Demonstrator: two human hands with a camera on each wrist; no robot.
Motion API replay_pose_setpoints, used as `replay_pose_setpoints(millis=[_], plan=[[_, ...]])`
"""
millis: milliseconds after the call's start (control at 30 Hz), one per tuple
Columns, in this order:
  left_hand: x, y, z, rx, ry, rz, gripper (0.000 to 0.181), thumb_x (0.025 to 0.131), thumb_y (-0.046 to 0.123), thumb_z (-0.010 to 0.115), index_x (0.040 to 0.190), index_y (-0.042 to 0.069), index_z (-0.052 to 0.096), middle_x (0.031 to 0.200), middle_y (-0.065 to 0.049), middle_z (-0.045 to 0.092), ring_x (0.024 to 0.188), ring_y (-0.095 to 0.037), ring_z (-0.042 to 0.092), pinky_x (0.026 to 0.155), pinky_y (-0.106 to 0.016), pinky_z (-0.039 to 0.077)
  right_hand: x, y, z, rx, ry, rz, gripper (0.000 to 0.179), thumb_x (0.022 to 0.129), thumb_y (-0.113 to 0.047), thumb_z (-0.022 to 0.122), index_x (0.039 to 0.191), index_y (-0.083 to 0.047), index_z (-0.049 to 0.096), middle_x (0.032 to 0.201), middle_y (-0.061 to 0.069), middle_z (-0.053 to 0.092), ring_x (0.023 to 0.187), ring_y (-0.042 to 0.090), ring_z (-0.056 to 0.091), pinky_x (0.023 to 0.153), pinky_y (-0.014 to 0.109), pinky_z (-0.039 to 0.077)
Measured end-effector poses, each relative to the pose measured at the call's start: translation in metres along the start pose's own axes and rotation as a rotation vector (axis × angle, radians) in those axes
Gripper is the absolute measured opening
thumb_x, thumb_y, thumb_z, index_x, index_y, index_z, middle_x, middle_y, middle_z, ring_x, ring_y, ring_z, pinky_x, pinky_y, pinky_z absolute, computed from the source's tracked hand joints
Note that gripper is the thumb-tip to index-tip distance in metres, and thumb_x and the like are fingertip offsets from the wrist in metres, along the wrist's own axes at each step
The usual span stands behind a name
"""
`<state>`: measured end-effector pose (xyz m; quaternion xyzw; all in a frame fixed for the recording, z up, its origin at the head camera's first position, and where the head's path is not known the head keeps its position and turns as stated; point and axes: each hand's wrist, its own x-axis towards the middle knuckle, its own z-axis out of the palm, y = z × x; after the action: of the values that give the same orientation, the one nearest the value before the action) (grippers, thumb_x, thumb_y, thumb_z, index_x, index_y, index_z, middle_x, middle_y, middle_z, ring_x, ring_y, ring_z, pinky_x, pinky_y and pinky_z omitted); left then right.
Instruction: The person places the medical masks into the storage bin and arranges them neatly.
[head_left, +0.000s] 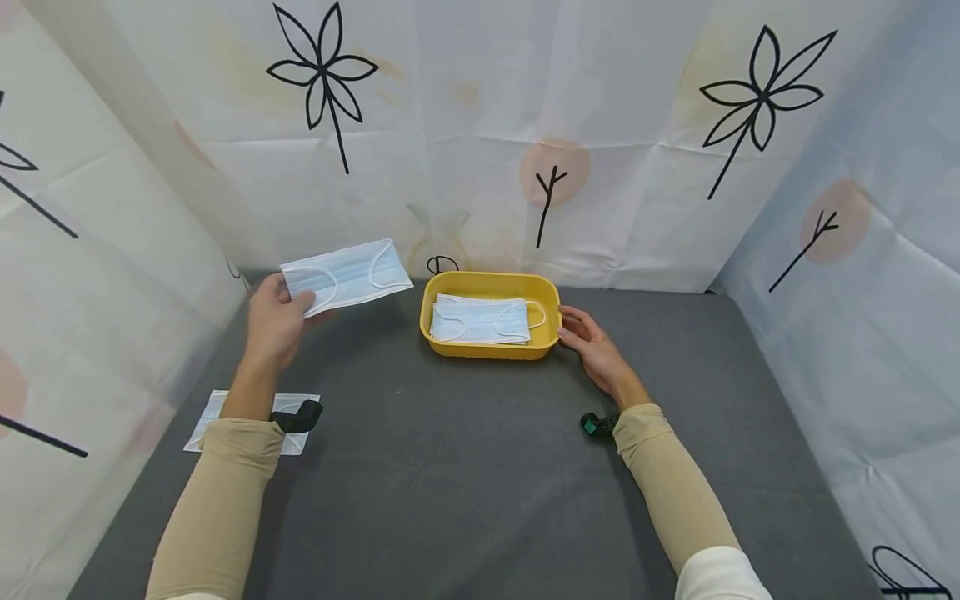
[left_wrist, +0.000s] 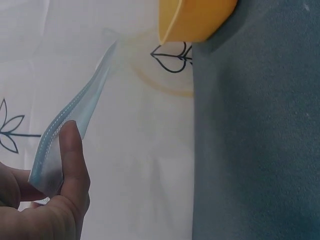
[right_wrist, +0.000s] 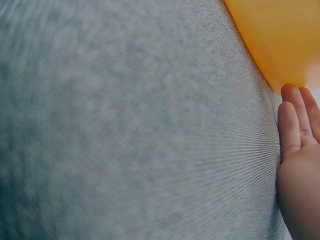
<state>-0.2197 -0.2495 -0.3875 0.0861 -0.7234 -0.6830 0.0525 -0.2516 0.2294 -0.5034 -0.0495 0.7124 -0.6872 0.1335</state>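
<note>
My left hand (head_left: pixel 275 321) pinches a light blue face mask (head_left: pixel 352 275) by its left end, thumb on the near face. The mask is raised above the table, its white ear loops hanging on the side toward me; the left wrist view shows this mask (left_wrist: pixel 75 112) almost edge-on. To its right sits a yellow tray (head_left: pixel 487 352) with blue face masks (head_left: pixel 476 321) lying in it, one loop reaching toward the right rim. My right hand (head_left: pixel 596 354) touches the tray's right end with extended fingers (right_wrist: pixel 289 125).
Another face mask (head_left: pixel 294 443) lies on the grey table (head_left: pixel 450 483) at the left, partly hidden under my left forearm. White curtains (head_left: pixel 465 108) with leaf and tree drawings enclose the table at the back and both sides. The tray stands near the back edge.
</note>
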Motion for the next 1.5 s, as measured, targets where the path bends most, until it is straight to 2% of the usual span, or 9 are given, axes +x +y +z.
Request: replay_pose_setpoints(millis=[100,367,667,967,1200,1500], plan=[[0.000,0.001,0.006,0.002,-0.020,0.008,0.054,0.105,0.001,0.043,0.155,0.000,0.025,0.154,-0.029,0.037,0.137,-0.039,0.049,0.085,-0.020,0.060,0.000,0.001,0.000,-0.003,0.000,-0.001,0.059,0.105,-0.024,0.057,0.158,-0.015,0.032,0.168,0.011,0.028,0.156,0.027,0.025,0.123,0.048,0.027],[0.002,0.006,0.022,-0.010,-0.051,0.025,0.051,0.103,0.001,0.047,0.152,-0.001,0.032,0.142,-0.021,0.048,0.122,-0.025,0.059,0.085,-0.023,0.061,0.001,0.002,-0.001,-0.012,0.006,-0.007,0.059,0.106,-0.025,0.057,0.159,-0.015,0.032,0.168,0.012,0.028,0.157,0.027,0.023,0.125,0.050,0.026],[0.006,0.010,0.042,0.025,-0.076,0.023,0.048,0.103,0.000,0.050,0.149,-0.002,0.036,0.138,-0.022,0.054,0.106,-0.014,0.065,0.080,-0.024,0.062,0.001,0.000,0.000,-0.024,0.012,0.001,0.059,0.105,-0.026,0.058,0.158,-0.018,0.034,0.168,0.010,0.028,0.157,0.026,0.025,0.125,0.050,0.027],[0.014,0.013,0.068,0.015,-0.144,-0.001,0.048,0.104,0.001,0.049,0.150,0.000,0.036,0.146,-0.025,0.053,0.105,-0.015,0.067,0.079,-0.025,0.062,0.002,-0.001,-0.001,0.001,0.002,0.013,0.058,0.105,-0.025,0.058,0.158,-0.019,0.034,0.168,0.009,0.029,0.156,0.026,0.027,0.126,0.050,0.026],[0.019,0.010,0.085,0.021,-0.189,-0.014,0.048,0.106,0.003,0.048,0.152,0.000,0.034,0.147,-0.026,0.052,0.110,-0.020,0.065,0.081,-0.025,0.062,0.002,-0.003,0.000,0.005,-0.002,0.012,0.059,0.105,-0.025,0.059,0.158,-0.019,0.035,0.167,0.009,0.030,0.156,0.026,0.027,0.125,0.049,0.027],[0.027,0.001,0.112,-0.012,-0.216,-0.064,0.047,0.106,0.005,0.047,0.152,0.002,0.034,0.145,-0.025,0.053,0.113,-0.025,0.065,0.094,-0.040,0.060,0.003,0.000,-0.002,0.000,0.010,0.003,0.058,0.105,-0.024,0.058,0.158,-0.018,0.035,0.168,0.011,0.029,0.156,0.026,0.026,0.124,0.048,0.028]])
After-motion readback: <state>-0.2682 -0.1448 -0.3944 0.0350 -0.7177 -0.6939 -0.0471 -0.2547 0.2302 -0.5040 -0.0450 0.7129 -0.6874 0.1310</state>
